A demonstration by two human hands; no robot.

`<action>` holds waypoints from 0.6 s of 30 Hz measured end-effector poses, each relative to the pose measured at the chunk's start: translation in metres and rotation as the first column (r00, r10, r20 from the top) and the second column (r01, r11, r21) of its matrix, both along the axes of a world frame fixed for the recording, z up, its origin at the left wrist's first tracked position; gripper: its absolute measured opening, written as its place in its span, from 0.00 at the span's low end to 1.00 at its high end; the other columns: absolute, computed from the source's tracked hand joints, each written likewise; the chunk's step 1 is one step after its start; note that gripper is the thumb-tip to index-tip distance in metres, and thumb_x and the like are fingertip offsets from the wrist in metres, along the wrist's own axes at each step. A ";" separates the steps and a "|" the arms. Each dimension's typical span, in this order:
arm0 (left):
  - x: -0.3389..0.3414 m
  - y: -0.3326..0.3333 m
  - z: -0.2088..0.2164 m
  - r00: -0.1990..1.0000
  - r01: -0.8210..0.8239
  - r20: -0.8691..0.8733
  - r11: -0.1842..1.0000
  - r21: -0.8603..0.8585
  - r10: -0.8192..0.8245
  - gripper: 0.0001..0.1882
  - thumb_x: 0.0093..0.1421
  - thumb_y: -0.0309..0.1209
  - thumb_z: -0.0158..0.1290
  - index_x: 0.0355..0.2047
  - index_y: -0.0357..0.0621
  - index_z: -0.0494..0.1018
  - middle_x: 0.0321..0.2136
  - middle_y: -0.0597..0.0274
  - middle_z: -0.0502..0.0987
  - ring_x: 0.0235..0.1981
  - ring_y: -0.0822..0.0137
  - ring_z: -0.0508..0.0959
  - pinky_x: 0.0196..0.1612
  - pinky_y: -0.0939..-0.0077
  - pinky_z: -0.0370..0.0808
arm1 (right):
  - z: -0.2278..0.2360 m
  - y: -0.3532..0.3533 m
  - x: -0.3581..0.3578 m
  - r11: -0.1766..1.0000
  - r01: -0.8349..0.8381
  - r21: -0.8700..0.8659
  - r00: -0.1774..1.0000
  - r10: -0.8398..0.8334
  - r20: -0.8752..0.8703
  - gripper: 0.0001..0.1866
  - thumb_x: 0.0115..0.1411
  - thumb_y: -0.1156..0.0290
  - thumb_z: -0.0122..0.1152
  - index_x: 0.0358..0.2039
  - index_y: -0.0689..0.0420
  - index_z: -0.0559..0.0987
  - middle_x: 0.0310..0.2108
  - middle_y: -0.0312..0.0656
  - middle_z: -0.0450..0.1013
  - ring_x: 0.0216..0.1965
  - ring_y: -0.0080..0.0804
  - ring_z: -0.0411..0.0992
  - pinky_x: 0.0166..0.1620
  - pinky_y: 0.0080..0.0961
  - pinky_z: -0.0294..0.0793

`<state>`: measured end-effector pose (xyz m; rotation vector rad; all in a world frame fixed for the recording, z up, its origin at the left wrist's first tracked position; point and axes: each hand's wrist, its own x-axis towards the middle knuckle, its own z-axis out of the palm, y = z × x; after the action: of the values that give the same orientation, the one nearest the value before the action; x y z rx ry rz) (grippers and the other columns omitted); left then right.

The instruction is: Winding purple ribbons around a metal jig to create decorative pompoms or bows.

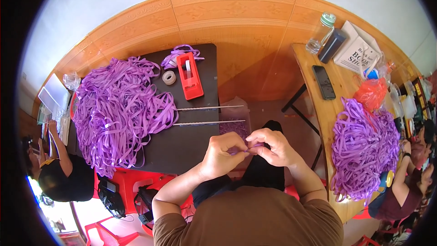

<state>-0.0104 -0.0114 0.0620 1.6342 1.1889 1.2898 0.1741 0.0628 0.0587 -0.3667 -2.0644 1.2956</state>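
Observation:
Over my lap, my left hand [222, 156] and my right hand [275, 147] meet with fingertips pinched together. Between them is a short piece of purple ribbon [257, 145], mostly hidden by the fingers. To the left, a large tangled heap of purple ribbon [118, 114] covers much of a dark table [191, 148]. Two thin metal rods [218, 122] stick out from the heap past the table's right edge, just beyond my hands. Below their tips stands a bin holding purple scraps [233, 128].
On the dark table sit a red tape dispenser [193, 90] and a tape roll [169, 78]. A wooden table [316, 105] at right bears another ribbon heap [364, 150], a phone [323, 82], a bottle [316, 43] and a paper bag [357, 48]. Other people work at both sides.

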 end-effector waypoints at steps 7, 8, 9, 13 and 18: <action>0.001 0.002 -0.015 0.997 -0.073 0.019 0.991 -0.110 0.076 0.16 0.47 0.20 0.61 0.38 0.37 0.75 0.24 0.63 0.74 0.27 0.76 0.74 0.32 0.80 0.73 | 0.000 0.017 0.013 0.955 0.062 0.289 0.996 -0.077 0.042 0.14 0.41 0.85 0.64 0.32 0.62 0.76 0.27 0.41 0.72 0.25 0.35 0.72 0.25 0.27 0.70; 0.000 0.002 -0.018 0.997 -0.070 0.020 0.991 -0.111 0.073 0.16 0.47 0.20 0.61 0.38 0.37 0.75 0.24 0.63 0.74 0.27 0.76 0.74 0.32 0.80 0.73 | -0.004 0.018 0.013 0.956 0.064 0.288 0.996 -0.080 0.043 0.14 0.41 0.85 0.64 0.32 0.62 0.76 0.27 0.41 0.72 0.25 0.35 0.72 0.25 0.27 0.70; 0.000 0.003 -0.019 0.999 -0.028 0.017 0.989 -0.146 0.031 0.15 0.48 0.22 0.62 0.38 0.36 0.75 0.24 0.64 0.75 0.27 0.76 0.74 0.33 0.80 0.73 | -0.008 0.018 0.012 0.907 0.117 0.404 0.990 -0.141 0.030 0.14 0.40 0.85 0.63 0.31 0.61 0.76 0.27 0.41 0.72 0.25 0.35 0.72 0.25 0.27 0.70; 0.003 0.001 -0.022 0.920 0.255 0.384 0.859 -0.444 -0.075 0.14 0.56 0.28 0.59 0.41 0.33 0.75 0.28 0.64 0.77 0.28 0.75 0.74 0.34 0.80 0.73 | -0.008 0.016 0.005 0.716 0.227 0.660 0.967 -0.245 -0.067 0.15 0.37 0.83 0.61 0.30 0.59 0.76 0.26 0.39 0.72 0.24 0.36 0.72 0.25 0.29 0.70; 0.002 0.006 -0.018 0.842 0.369 0.535 0.795 -0.482 -0.067 0.10 0.61 0.26 0.53 0.38 0.29 0.76 0.28 0.59 0.77 0.29 0.72 0.76 0.36 0.80 0.72 | -0.010 0.014 0.004 0.541 0.312 0.781 0.927 -0.353 -0.127 0.15 0.37 0.76 0.64 0.30 0.59 0.77 0.29 0.36 0.70 0.24 0.29 0.70 0.25 0.25 0.63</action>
<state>-0.0085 -0.0054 0.0438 0.8901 0.8972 0.9770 0.1779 0.0771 0.0487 -0.3444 -2.2278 0.0530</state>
